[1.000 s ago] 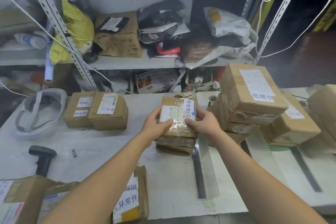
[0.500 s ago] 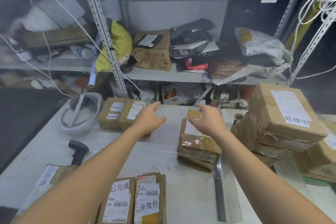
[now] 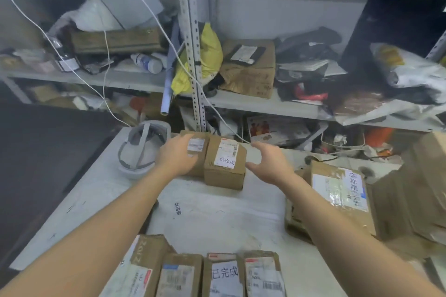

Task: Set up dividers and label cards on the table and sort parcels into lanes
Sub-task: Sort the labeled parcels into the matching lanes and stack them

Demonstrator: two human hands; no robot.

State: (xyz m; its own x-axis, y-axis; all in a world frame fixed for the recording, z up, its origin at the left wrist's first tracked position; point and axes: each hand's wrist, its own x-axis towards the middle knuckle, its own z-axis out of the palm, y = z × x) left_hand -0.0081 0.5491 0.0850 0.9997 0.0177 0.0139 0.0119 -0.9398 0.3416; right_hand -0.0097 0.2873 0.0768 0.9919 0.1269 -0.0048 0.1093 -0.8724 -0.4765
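Two brown parcels stand side by side at the far edge of the white table (image 3: 217,214). My left hand (image 3: 177,155) rests on the left parcel (image 3: 196,147), fingers spread over its label. The right parcel (image 3: 224,166) carries a white label card. My right hand (image 3: 268,163) hovers open just to its right, apart from it. A stack of parcels with a label card (image 3: 337,190) lies at the right. Several labelled parcels (image 3: 217,275) line the near edge.
A grey headset (image 3: 142,149) lies at the table's far left corner. Metal shelves (image 3: 241,101) crammed with bags, boxes and bottles stand behind the table. White cables (image 3: 106,31) hang over them. A large box (image 3: 420,188) blurs at the right.
Both hands let go of the parcel stack at the right and moved left and forward to the two far parcels. The view swung left and up.
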